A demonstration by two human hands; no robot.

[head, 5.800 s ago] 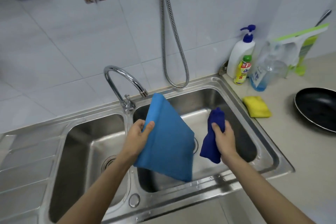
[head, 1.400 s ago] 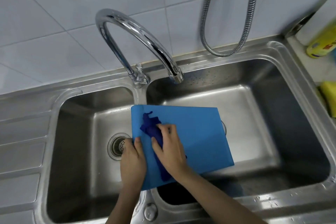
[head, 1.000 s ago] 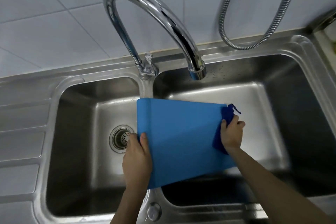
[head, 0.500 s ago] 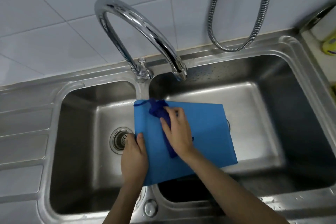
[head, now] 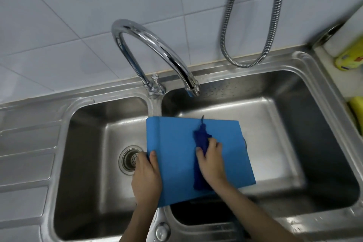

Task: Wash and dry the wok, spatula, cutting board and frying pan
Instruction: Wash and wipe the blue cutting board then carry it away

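I hold the flat, thin, bright blue plastic cutting board [head: 176,155] over the double-bowl stainless steel sink [head: 306,61], bridging the divider between the two bowls, and my left hand [head: 146,175] has its grip on the board's near-left edge, thumb curled over the top face and fingers hidden underneath. My right hand [head: 211,160] presses a crumpled dark blue cloth [head: 200,143] flat against the middle of the board, fingers bent over the cloth so that it is pinned and gripped between palm and board; the cloth trails back under my wrist. Ahead of my right grip the curved chrome faucet [head: 157,49] ends above the right bowl, and I can see no water running from it, so I judge this to be the drying wipe of the board rather than the wash, though the blur leaves that uncertain. To the left of my left grip lies the round drain strainer [head: 129,159] of the left bowl. Far to the right of my right grip, on the tabletop, sit a yellow bottle [head: 349,59] and a yellow sponge [head: 356,110], both cut off by the frame. Wok, spatula and frying pan are out of sight, so I cannot tell whether they are finished; the board seems close to done
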